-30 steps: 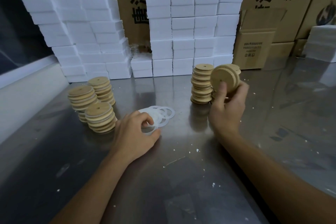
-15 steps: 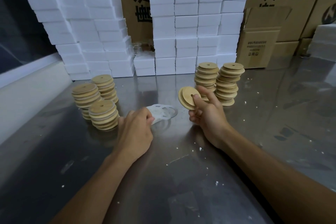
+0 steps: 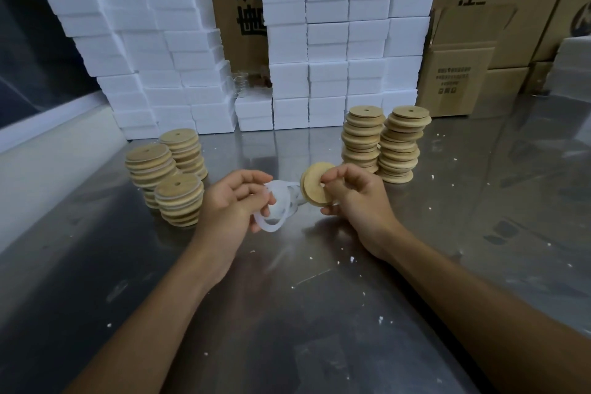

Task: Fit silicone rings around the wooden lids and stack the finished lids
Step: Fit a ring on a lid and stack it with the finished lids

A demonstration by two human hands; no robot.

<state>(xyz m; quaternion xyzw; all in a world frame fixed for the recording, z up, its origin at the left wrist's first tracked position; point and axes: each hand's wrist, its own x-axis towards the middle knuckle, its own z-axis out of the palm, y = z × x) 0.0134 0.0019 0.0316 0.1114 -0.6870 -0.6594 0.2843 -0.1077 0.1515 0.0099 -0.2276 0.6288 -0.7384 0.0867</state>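
Observation:
My right hand pinches a round wooden lid on edge, its face turned toward my left hand. My left hand pinches a translucent white silicone ring, lifted off the steel table and hanging a short way left of the lid. A few more loose rings lie on the table between my hands, partly hidden. Three stacks of lids stand at the left, and two taller stacks stand behind my right hand.
White foam boxes are piled high along the back, with cardboard cartons behind and to the right. The steel table carries white foam crumbs. A pale ledge runs along the left edge.
My left hand lifted one silicone ring off the pile. My right hand brought the lid down from near the right stacks to in front of me, close to the ring.

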